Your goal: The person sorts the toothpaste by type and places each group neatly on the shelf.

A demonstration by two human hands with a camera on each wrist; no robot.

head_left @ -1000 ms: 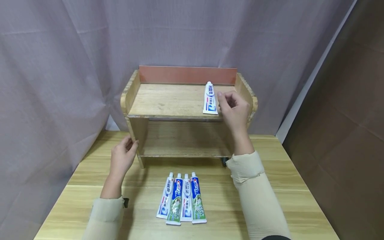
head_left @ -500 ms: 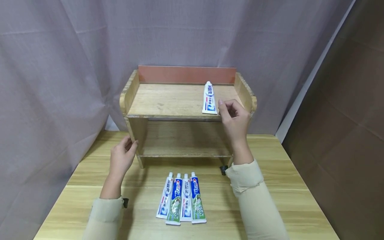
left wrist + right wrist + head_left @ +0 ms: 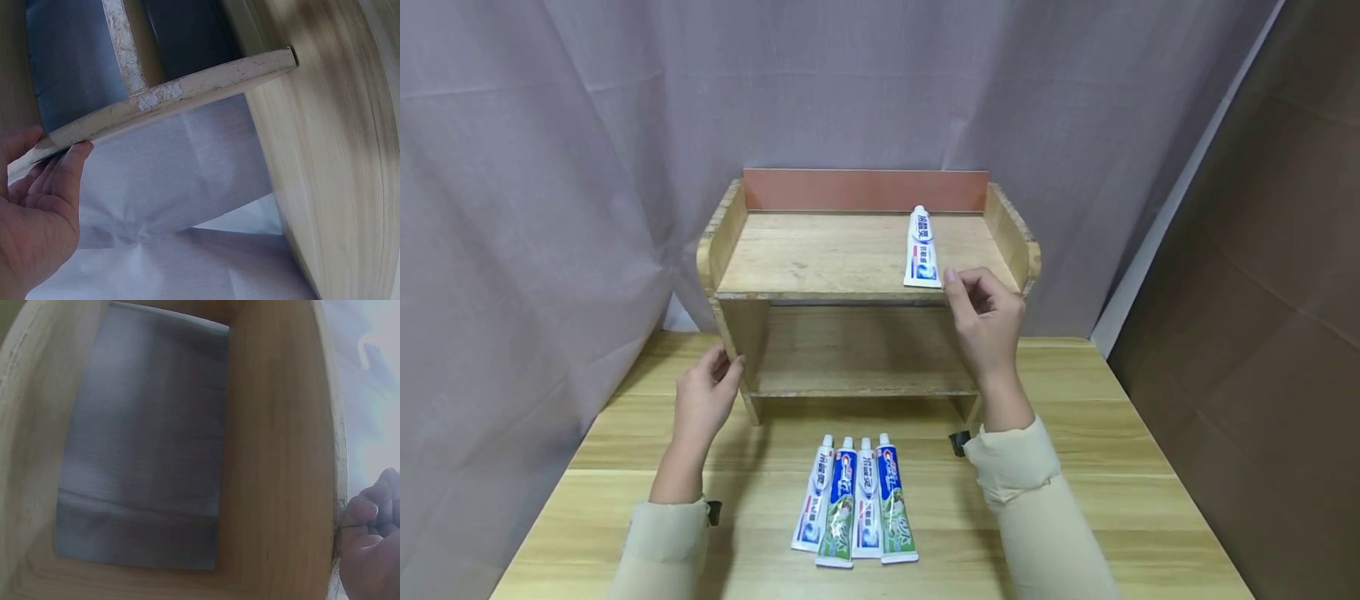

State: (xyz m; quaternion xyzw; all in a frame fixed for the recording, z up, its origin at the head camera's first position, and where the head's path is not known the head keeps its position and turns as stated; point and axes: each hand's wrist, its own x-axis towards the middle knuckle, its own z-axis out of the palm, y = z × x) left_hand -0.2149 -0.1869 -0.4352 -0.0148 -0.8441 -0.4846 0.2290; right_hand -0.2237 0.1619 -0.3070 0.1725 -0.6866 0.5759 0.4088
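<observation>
My left hand (image 3: 706, 392) grips the front edge of the left side panel of a small two-level wooden shelf (image 3: 820, 258). In the left wrist view the fingers (image 3: 69, 169) lie on one face of that panel and the thumb on the other. A white and blue toothpaste tube (image 3: 922, 250) lies on the upper board, cap toward the back. At the board's front edge, right by the tube's flat end, is my right hand (image 3: 988, 321), fingers loosely curled with nothing in them. In the right wrist view the right hand (image 3: 375, 544) is at the board's edge.
Several toothpaste tubes (image 3: 867, 500), white and blue-green ones alternating, lie fanned side by side on the wooden table (image 3: 1097, 483) before the shelf. A reddish strip (image 3: 865, 190) backs the upper board. Grey cloth (image 3: 850, 83) hangs behind, and a brown panel (image 3: 1262, 292) stands at right.
My right hand has moved down and toward me, from beside the tube to the board's front edge. The tube stays put on the board, and my left hand keeps its grip.
</observation>
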